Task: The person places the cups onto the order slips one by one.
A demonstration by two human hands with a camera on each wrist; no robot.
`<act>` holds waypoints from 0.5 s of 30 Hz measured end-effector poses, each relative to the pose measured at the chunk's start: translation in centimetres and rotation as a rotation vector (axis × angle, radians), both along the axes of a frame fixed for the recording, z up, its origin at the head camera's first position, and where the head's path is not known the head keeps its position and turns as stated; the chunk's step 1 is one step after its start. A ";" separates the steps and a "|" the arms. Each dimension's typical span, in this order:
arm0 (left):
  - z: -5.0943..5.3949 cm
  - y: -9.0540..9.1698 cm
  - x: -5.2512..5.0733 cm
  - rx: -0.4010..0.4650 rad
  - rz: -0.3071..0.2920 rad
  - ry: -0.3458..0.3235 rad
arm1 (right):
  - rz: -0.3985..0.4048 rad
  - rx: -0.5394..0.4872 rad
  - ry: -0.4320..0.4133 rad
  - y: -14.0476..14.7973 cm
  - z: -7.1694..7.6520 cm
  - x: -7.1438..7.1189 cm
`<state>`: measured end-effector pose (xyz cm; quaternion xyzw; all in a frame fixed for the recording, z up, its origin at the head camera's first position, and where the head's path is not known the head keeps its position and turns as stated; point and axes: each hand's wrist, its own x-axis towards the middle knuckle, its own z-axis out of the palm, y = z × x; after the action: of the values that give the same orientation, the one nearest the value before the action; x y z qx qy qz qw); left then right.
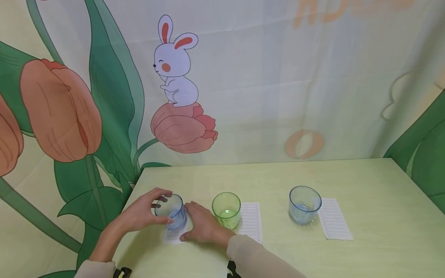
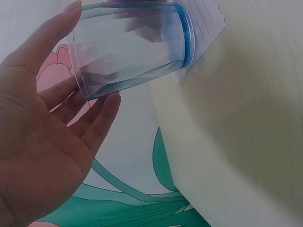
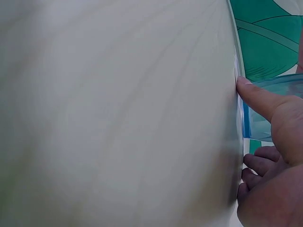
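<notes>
At the table's left side, a blue glass cup (image 1: 176, 216) stands upright over a lined paper slip (image 1: 172, 236). The left hand (image 1: 142, 210) curls its thumb and fingers round the cup's upper part; in the left wrist view the hand (image 2: 52, 123) holds the cup (image 2: 132, 47) near its rim. To the right of the cup, the right hand (image 1: 203, 226) lies low with its fingers extended, at the paper's edge. In the right wrist view this hand (image 3: 279, 156) rests on the table beside the cup's base (image 3: 259, 111).
A green glass cup (image 1: 226, 212) stands just right of the right hand, with a lined paper (image 1: 251, 220) beside it. Further right, another blue glass cup (image 1: 304, 208) stands next to a third lined paper (image 1: 334, 219). A printed curtain (image 1: 250, 96) hangs behind the table (image 1: 379, 200).
</notes>
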<state>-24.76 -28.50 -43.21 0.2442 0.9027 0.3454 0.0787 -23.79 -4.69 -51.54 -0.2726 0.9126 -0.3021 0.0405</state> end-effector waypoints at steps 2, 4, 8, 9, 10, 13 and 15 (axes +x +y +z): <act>0.0 0.0 0.0 0.004 0.000 -0.003 | -0.004 0.002 0.002 0.0 0.0 0.0; 0.0 0.0 0.0 0.009 0.001 -0.011 | -0.004 0.003 0.002 0.0 0.0 0.0; 0.1 -0.1 0.1 0.011 0.003 -0.030 | -0.003 0.002 0.002 -0.1 -0.2 -0.1; 0.2 0.0 0.1 0.011 0.004 -0.033 | -0.002 0.001 0.002 -0.1 -0.2 -0.1; 0.2 0.0 0.1 0.010 0.005 -0.034 | -0.002 -0.002 0.003 -0.1 -0.3 -0.1; 0.3 0.0 0.1 0.009 0.004 -0.037 | -0.004 0.002 0.002 -0.1 -0.3 -0.2; 0.4 0.0 0.0 0.007 0.004 -0.037 | -0.005 0.003 0.006 -0.1 -0.3 -0.2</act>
<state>-24.71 -28.48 -42.84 0.2361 0.9004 0.3532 0.0940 -23.98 -4.83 -51.87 -0.2713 0.9137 -0.3001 0.0376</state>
